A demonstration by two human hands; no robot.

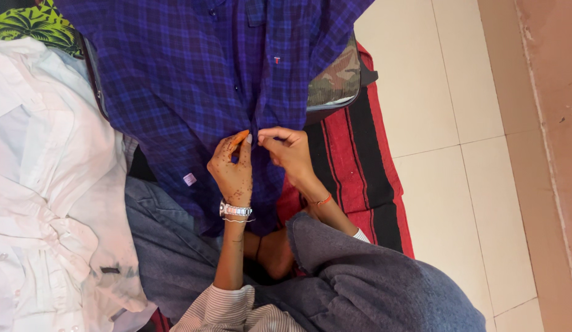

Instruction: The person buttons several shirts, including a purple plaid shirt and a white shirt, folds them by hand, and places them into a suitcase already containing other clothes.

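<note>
1. The blue checked shirt (194,80) lies spread over the person's lap and the red striped mat (360,166)
2. The left hand (232,169) and right hand (289,150) both pinch its front placket; a white shirt (46,184) lies beside

Head view: blue plaid shirt (194,80) spread flat, front up, over a red-and-black striped mat (353,160) on the tiled floor (458,184). Left hand (232,170) and right hand (290,150) meet at the shirt's button placket, fingertips pinching fabric on either side of it, near the lower buttons. Left wrist carries a metal watch (235,210), right wrist an orange thread band (323,200). White shirt (46,184) lies crumpled just left of the plaid one. Camouflage bag (338,80) partly under the plaid shirt's right side. Grey-trousered knees in foreground.
</note>
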